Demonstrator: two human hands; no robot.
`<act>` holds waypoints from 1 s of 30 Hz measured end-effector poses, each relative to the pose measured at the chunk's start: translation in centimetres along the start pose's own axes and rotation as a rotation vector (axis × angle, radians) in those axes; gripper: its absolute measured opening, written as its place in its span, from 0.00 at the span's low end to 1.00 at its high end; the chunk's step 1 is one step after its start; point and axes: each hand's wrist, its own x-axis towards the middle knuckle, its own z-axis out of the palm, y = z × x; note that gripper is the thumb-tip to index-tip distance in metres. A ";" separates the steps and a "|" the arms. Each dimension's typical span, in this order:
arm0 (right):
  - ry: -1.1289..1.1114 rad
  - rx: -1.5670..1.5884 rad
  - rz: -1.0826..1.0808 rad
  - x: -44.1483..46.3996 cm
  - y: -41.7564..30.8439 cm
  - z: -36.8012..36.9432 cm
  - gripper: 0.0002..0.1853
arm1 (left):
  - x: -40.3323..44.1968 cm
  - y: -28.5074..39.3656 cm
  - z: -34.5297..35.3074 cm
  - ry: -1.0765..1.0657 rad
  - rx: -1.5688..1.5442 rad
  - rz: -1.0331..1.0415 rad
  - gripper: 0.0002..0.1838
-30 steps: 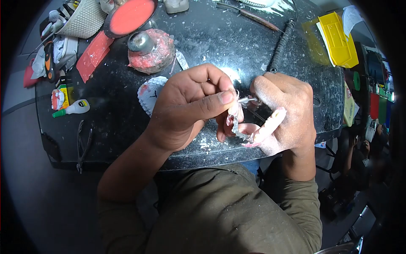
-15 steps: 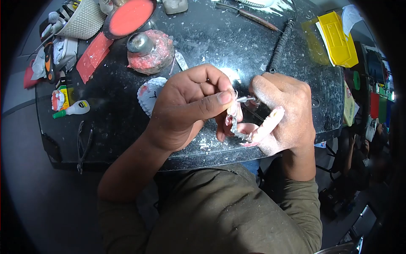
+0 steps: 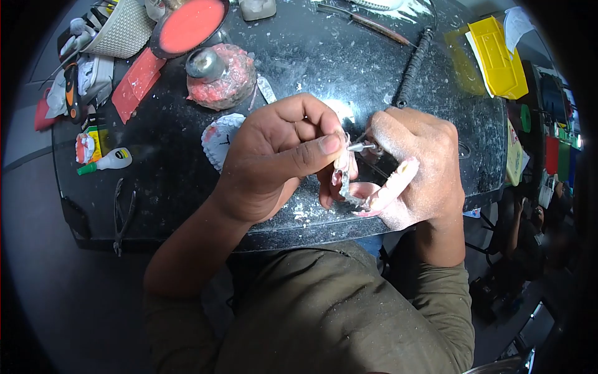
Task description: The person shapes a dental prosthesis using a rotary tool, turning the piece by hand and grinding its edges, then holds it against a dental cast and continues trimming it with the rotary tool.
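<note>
Pinched between the thumb and fingers of my left hand [image 3: 274, 159] is one end of a curved denture [image 3: 393, 187] with pale teeth, pink base and a metal part. My right hand [image 3: 427, 162] is closed round a rotary handpiece, whose metal tip [image 3: 358, 147] points left and meets the denture close to my left thumb. The denture's other end lies against my right hand. Left of my left hand, a white plaster cast [image 3: 217, 142] is partly hidden. White dust covers my right fingers.
A wax-covered burner [image 3: 221, 78] and a pan of pink wax [image 3: 190, 26] stand at the back left. Pliers [image 3: 123, 215] and a glue bottle [image 3: 115, 158] lie left. A coiled cord [image 3: 416, 68] runs behind my right hand. A yellow tray [image 3: 501, 59] is at right.
Both hands hold nearly the same pose. The handpiece tip and the denture have shifted very slightly.
</note>
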 end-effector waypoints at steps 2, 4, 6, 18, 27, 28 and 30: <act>0.005 0.012 0.002 0.0 -0.1 0.0 0.27 | 0.0 -0.1 0.0 0.005 0.001 0.003 0.10; 0.009 0.007 0.002 0.0 -0.1 0.0 0.28 | 0.0 -0.2 0.0 0.010 0.004 0.007 0.10; 0.012 0.003 0.001 0.0 -0.1 0.1 0.28 | -0.1 -0.2 -0.2 -0.006 -0.008 0.003 0.10; 0.016 0.007 -0.015 0.2 -0.3 -0.1 0.25 | 0.1 -0.5 -0.3 0.014 0.049 0.038 0.10; -0.035 -0.047 -0.018 0.0 -0.4 -0.3 0.23 | 0.0 -0.6 -0.3 0.045 0.067 0.033 0.09; -0.012 -0.033 -0.017 0.0 -0.3 -0.2 0.23 | 0.0 -0.5 -0.3 0.046 0.068 0.032 0.09; 0.010 -0.019 -0.015 0.0 -0.3 -0.1 0.23 | 0.1 -0.3 -0.3 0.032 0.043 0.009 0.09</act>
